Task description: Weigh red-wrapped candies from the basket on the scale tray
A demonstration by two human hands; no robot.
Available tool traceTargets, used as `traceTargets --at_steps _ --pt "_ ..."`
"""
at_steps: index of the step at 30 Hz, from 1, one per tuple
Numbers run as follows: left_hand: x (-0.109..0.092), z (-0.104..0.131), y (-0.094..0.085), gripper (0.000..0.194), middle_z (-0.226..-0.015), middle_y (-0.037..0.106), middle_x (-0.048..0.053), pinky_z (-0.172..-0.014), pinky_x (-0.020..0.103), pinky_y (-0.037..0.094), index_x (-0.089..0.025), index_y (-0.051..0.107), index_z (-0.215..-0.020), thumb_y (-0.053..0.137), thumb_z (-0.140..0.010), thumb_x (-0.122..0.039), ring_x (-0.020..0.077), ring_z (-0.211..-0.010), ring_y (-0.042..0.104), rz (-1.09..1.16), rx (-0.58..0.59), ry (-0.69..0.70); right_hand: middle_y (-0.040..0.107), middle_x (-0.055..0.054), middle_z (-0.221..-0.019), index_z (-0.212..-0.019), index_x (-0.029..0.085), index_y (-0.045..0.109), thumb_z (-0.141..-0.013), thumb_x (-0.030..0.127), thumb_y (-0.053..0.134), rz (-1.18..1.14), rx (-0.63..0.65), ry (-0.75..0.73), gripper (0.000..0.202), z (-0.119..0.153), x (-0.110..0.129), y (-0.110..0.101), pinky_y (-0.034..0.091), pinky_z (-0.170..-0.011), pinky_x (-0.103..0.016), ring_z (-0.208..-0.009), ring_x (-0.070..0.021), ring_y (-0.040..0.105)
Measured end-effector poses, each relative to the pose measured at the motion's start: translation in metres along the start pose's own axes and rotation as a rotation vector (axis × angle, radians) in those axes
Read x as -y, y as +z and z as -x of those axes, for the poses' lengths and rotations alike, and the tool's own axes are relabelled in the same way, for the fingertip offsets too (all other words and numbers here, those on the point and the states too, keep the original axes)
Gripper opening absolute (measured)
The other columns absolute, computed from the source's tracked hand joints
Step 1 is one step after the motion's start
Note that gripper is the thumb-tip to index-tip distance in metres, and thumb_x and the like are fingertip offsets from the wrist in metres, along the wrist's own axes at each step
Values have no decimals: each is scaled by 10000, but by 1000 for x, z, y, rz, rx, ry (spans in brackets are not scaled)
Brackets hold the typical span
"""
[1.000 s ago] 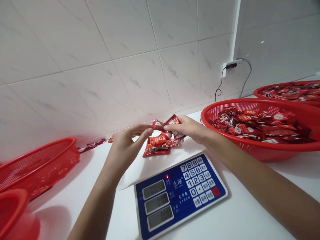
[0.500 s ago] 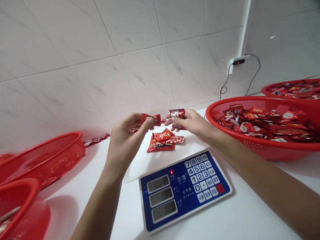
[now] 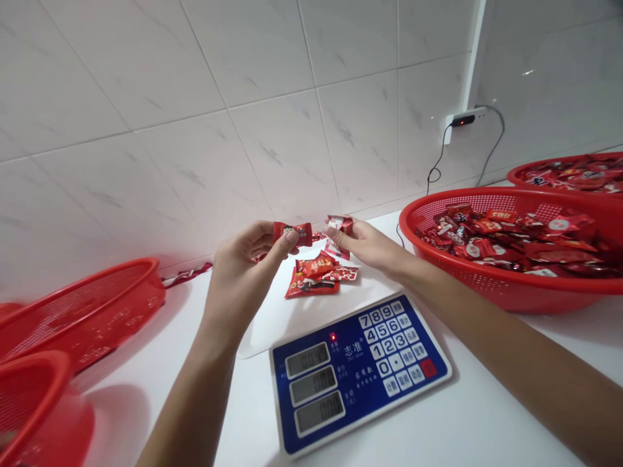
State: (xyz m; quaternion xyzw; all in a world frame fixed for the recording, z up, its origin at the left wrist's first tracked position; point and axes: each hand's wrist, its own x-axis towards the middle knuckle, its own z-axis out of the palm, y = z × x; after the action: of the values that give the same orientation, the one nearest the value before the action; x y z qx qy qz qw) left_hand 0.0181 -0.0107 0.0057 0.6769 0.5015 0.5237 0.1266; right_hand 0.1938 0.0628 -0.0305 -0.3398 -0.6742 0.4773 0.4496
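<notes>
My left hand (image 3: 248, 266) pinches a small red wrapped candy (image 3: 302, 234) between thumb and fingers, above the left part of the scale's white pan (image 3: 272, 321). Over the pan's right part, my right hand (image 3: 363, 241) is closed on red and white packets (image 3: 341, 224), partly hidden by its fingers. Several red packets (image 3: 314, 285) lie in a small pile on the pan between and below the hands. The scale's blue panel (image 3: 360, 370) with keys and three displays faces me.
Red baskets of wrapped candies (image 3: 516, 285) stand at the right, one behind the other. More red baskets (image 3: 121, 292) are at the left. Other red packets (image 3: 187, 274) lie near the tiled wall. A cable (image 3: 435, 172) hangs from a wall socket.
My right hand has shifted slightly left, its fingers are drawn in more, and the packets in it have turned. My left hand has barely moved with its candy.
</notes>
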Motion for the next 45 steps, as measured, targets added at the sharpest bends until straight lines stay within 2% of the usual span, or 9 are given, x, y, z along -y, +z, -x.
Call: traceTargets --at_steps 4,7,11,18,31,35,38,42,45 --pt "1 1 -1 192 -865 767 38 -753 261 564 -212 736 -866 710 -852 -402 178 -830 717 14 11 -6 474 -150 -1502 -1391 197 489 -925 450 634 92 -64 77 550 -7 -16 -9 426 -1066 -404 -1341 -277 488" --pt "1 0 0 188 -855 764 34 -752 260 563 -215 736 -866 706 -858 -400 177 -832 714 17 18 -5 352 -126 -1589 -1446 197 439 -951 442 590 42 -96 85 573 -11 -19 -15 324 -1160 -401 -1443 -258 366" --pt "0 0 1 187 -870 768 33 -754 270 561 -210 734 -861 712 -847 -395 185 -832 720 12 1 -13 430 -154 -1533 -1452 164 425 -985 384 543 -42 -86 79 529 -9 -8 -14 367 -1128 -366 -1375 -222 467" --pt "-6 1 1 182 -833 759 11 -759 253 558 -214 730 -840 717 -845 -395 168 -812 715 28 -33 15 520 -139 -1438 -1342 165 525 -974 285 575 26 -195 -19 390 4 17 -8 361 -1112 -336 -1351 -186 474" --pt "-5 2 1 155 -838 759 22 -752 264 567 -217 731 -838 707 -856 -368 173 -807 714 39 -17 12 585 -139 -1353 -1231 163 610 -936 279 631 31 -138 -36 317 3 14 -8 431 -1048 -337 -1230 -185 565" --pt "-6 2 3 155 -858 759 22 -771 264 559 -219 733 -872 711 -860 -372 170 -822 707 41 38 40 710 -89 -1119 -1081 171 673 -945 368 623 -99 82 -95 245 10 21 -8 527 -890 -324 -947 -165 679" --pt "-9 5 5 192 -888 758 34 -792 279 557 -202 726 -888 707 -865 -392 180 -839 705 45 90 64 737 -54 -906 -946 160 682 -859 425 723 -160 207 -140 282 16 26 -4 547 -691 -263 -718 -130 669" --pt "-17 12 9 254 -950 756 33 -831 306 569 -222 691 -1007 729 -845 -415 207 -927 718 87 145 54 705 -24 -754 -854 164 667 -786 432 786 -104 197 -187 301 17 35 -11 488 -523 -232 -596 -115 617" --pt "-18 10 13 488 -990 746 36 -862 363 572 -266 567 -1246 721 -835 -479 238 -1001 706 -46 161 71 701 -41 -755 -851 163 672 -808 420 763 88 19 -256 276 19 46 -37 492 -560 -263 -627 -135 622"
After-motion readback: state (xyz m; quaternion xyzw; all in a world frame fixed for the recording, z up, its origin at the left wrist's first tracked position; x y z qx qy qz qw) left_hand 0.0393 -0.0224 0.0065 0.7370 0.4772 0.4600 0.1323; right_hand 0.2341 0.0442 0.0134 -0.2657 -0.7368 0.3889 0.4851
